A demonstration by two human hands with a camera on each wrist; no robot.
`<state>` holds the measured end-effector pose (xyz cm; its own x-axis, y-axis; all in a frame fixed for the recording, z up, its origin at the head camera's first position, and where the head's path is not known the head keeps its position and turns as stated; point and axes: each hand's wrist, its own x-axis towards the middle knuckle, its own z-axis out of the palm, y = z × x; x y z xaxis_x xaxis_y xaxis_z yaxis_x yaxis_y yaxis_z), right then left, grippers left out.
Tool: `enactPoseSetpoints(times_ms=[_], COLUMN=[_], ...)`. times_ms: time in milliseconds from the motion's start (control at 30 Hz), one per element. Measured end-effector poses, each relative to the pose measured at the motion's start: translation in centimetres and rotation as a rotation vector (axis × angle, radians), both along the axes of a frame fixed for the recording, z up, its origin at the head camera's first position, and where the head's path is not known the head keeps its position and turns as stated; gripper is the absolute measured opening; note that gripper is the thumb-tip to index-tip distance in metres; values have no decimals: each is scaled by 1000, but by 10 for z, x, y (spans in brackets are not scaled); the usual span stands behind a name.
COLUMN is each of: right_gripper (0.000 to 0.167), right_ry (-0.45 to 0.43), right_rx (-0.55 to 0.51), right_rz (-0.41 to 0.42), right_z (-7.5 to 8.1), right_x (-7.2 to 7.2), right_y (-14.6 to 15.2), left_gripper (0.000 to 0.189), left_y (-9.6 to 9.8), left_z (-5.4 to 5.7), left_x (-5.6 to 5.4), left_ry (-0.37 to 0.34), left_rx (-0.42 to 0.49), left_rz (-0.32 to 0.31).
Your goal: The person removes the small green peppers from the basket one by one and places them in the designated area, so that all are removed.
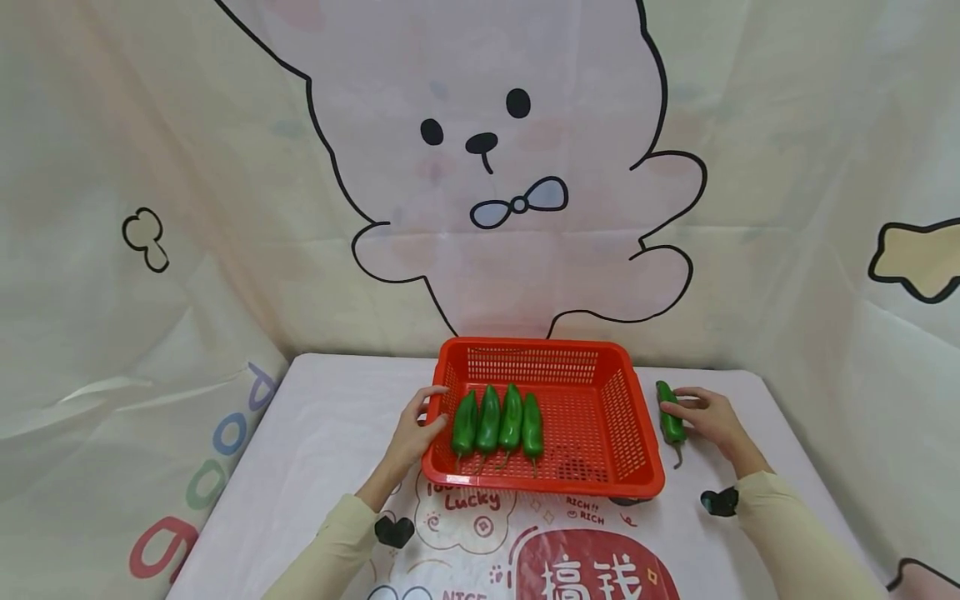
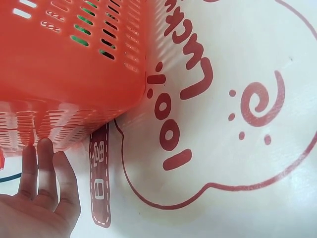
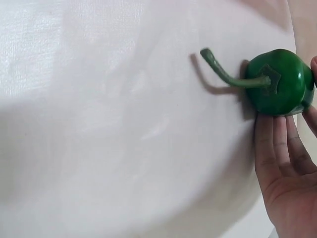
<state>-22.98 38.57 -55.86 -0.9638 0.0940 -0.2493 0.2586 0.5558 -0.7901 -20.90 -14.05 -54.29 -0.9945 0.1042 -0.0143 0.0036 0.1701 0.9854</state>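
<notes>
A red plastic basket [image 1: 600,400] with slotted walls sits on the table, four-sided and shallow. Inside, along its left part, several green peppers [image 1: 488,417] lie side by side, stems toward the near rim. My left hand [image 1: 411,432] holds the basket's left side, with fingertips against the slotted outer wall [image 2: 54,119] in the left wrist view. To the right of the basket, my right hand [image 1: 708,419] grips another green pepper [image 1: 669,412] between thumb and fingers. In the right wrist view that pepper [image 3: 280,82] shows its stem end, close over the white surface.
The white tablecloth [image 1: 337,417] carries printed red lettering and drawings near the front. Behind the table hangs a cloth backdrop [image 1: 510,275] with a cartoon bear, and similar cloth walls stand to both sides. Dark heart shapes [image 1: 394,532] appear near both wrists.
</notes>
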Motion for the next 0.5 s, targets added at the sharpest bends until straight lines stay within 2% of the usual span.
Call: enactPoseSetpoints(times_ms=[333,500], right_gripper=[76,73], right_ry=[27,98], right_rx=[21,20], right_rz=[23,28], right_z=[4,10], right_x=[4,10], right_y=[4,8], left_gripper=[45,45], left_y=[1,0], left_z=[-1,-2], left_x=[0,-1], left_ry=[10,3], left_rx=[11,8], left_rz=[-8,-8])
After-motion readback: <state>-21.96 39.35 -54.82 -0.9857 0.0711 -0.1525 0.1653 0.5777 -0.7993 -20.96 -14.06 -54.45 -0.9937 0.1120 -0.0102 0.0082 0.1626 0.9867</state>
